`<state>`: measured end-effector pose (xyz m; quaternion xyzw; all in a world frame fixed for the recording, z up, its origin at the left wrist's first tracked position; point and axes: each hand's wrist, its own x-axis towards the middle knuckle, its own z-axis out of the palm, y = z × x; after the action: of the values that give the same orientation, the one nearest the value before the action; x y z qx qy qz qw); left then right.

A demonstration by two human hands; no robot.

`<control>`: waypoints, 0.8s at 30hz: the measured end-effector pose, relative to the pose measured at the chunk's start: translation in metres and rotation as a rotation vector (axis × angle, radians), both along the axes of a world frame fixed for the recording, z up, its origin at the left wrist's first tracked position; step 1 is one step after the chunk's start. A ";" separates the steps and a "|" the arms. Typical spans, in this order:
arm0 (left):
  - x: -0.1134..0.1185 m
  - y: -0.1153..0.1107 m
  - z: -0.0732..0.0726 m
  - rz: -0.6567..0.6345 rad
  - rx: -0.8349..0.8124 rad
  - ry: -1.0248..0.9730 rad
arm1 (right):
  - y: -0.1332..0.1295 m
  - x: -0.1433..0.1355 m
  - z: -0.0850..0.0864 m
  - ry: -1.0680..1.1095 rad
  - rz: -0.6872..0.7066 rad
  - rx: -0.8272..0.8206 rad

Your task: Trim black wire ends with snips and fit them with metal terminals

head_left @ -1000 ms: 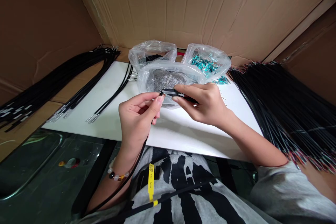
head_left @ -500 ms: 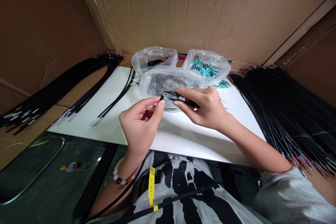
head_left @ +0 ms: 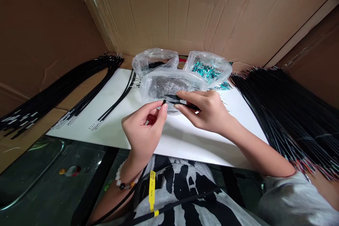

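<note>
Currently I look down on a flat white bench with creased brown cardboard walls behind it. A thick bundle of black cables with coloured wire ends spreads along the right side; black cables with silvery ends curve along the left. At the back I count three clear plastic bags, the front one holding silvery bits, another teal pieces.

Before the front bag, the left hand pinches the end of a thin black cable between thumb and forefinger. The right hand grips a black two-pointed tool, its points apart and close to that cable end; I can't tell whether they touch.

Compared with a second ago, my view sits slightly differently, the left hand has turned a little, and less of the cable end shows. The bags stay put.
</note>
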<state>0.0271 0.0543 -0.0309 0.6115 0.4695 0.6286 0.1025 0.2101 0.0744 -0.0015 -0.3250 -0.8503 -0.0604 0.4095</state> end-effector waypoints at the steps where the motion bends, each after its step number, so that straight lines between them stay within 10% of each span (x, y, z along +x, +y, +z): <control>1: 0.000 0.000 -0.001 0.010 0.020 0.029 | 0.000 -0.001 0.000 -0.018 -0.008 -0.013; 24: -0.007 0.027 0.011 -0.208 -0.231 -0.102 | 0.024 -0.009 -0.014 0.044 -0.041 -0.087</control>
<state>0.0204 0.0814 -0.0201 0.6083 0.4669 0.5866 0.2605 0.2007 0.0987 -0.0151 -0.3610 -0.8362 -0.0244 0.4123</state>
